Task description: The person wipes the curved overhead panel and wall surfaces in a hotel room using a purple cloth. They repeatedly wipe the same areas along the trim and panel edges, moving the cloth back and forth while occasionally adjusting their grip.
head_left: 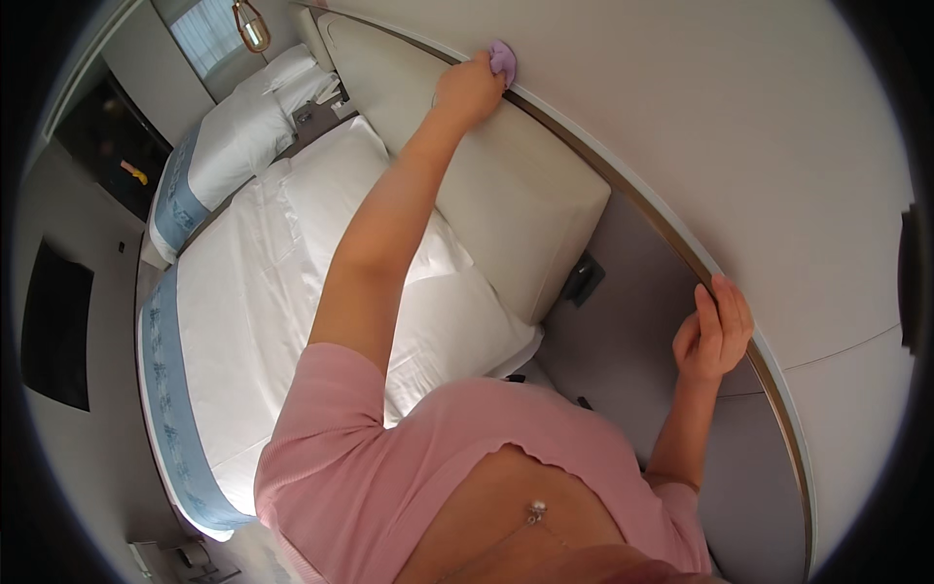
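Observation:
My left hand [471, 89] reaches far forward and grips a crumpled purple cloth [503, 60]. The cloth is pressed on the narrow trim ledge [554, 117] above the padded cream headboard [525, 175]. My right hand [713, 332] is nearer to me, its fingertips resting at the same trim, with nothing seen in it. Above the trim runs the pale wall [693, 102]; below it is a darker grey wall panel [620, 292].
A bed with white linen [241, 306] and a blue runner [169, 394] stands at my left. Beyond are a nightstand [317, 120], a second bed [241, 131] and a hanging lamp [253, 31]. A dark wall fixture [584, 277] sits beside the headboard. A television [57, 325] hangs opposite.

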A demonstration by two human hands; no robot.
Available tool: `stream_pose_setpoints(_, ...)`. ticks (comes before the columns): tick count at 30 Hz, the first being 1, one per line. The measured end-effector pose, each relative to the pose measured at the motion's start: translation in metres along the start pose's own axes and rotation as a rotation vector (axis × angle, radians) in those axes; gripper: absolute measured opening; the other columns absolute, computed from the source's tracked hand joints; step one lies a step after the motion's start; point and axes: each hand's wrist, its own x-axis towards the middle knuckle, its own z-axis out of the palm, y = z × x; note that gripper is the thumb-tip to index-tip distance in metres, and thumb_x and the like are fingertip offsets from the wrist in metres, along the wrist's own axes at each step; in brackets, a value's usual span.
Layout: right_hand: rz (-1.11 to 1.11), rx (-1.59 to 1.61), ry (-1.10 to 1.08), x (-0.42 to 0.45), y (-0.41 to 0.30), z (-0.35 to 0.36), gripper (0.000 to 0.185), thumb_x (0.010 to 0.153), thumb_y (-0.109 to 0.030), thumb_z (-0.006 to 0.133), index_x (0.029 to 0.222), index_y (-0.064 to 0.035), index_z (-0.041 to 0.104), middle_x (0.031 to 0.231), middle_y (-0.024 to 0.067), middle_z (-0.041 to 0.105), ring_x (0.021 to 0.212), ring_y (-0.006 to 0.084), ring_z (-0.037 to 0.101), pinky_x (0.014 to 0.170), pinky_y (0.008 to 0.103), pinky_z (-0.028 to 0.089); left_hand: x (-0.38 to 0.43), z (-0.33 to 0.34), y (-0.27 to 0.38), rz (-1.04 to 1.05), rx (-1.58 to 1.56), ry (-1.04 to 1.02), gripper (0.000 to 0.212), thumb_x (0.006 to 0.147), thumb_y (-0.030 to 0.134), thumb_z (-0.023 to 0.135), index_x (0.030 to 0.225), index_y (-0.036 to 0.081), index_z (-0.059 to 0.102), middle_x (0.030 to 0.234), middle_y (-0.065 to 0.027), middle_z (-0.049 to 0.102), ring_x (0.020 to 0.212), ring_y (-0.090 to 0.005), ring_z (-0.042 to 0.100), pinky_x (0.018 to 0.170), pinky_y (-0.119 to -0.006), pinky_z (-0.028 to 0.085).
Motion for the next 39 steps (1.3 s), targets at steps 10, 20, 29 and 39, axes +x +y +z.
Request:
stream_pose_setpoints(10,-0.009,-0.024,0.002,0.004,-0.004,0.001,0.025,0.073,0.006,0.057,0.093,-0.0063,0.067,0.107,0.0083,0.063,0.096,0.0243,0.059,0.075,0.0330,0.049,-0.109,-0.031,0.120,0.482,-0.246,0.019,0.041,0.081,0.031,0.058,0.110,0.003,0.052,0.084,-0.0172,0.062,0.080,-0.0339,0.060,0.068,-0.043,0.049)
stream_pose_setpoints(20,0.176,0.238,-0.321,0.045,-0.037,0.047,0.070,0.062,-0.010,0.076,0.127,-0.0134,0.051,0.135,0.0155,0.040,0.120,0.0403,0.042,0.097,0.0500,0.036,-0.138,-0.060,0.148,0.412,-0.690,-0.291,0.058,0.079,0.021,0.063,0.128,-0.002,0.042,0.111,-0.0184,0.059,0.098,-0.0341,0.056,0.082,-0.037,0.046)
stream_pose_setpoints(29,0.126,0.039,-0.265,0.056,-0.031,0.084,0.036,0.064,-0.001,0.066,0.099,-0.0097,0.059,0.115,0.0061,0.054,0.106,0.0309,0.052,0.081,0.0416,0.045,-0.102,-0.050,0.080,0.225,-1.231,-0.323,0.035,0.091,0.020,0.055,0.121,0.002,0.053,0.109,-0.0065,0.064,0.107,-0.0153,0.055,0.094,-0.030,0.040)
stream_pose_setpoints(39,0.413,-0.266,-0.193,0.004,-0.011,-0.072,0.032,0.065,0.015,0.056,0.088,-0.0063,0.064,0.107,0.0123,0.060,0.093,0.0284,0.057,0.074,0.0339,0.050,-0.130,0.012,0.077,0.605,-0.610,0.419,0.025,0.089,0.010,0.044,0.100,0.005,0.067,0.105,-0.0058,0.066,0.102,-0.0234,0.058,0.089,-0.037,0.038)
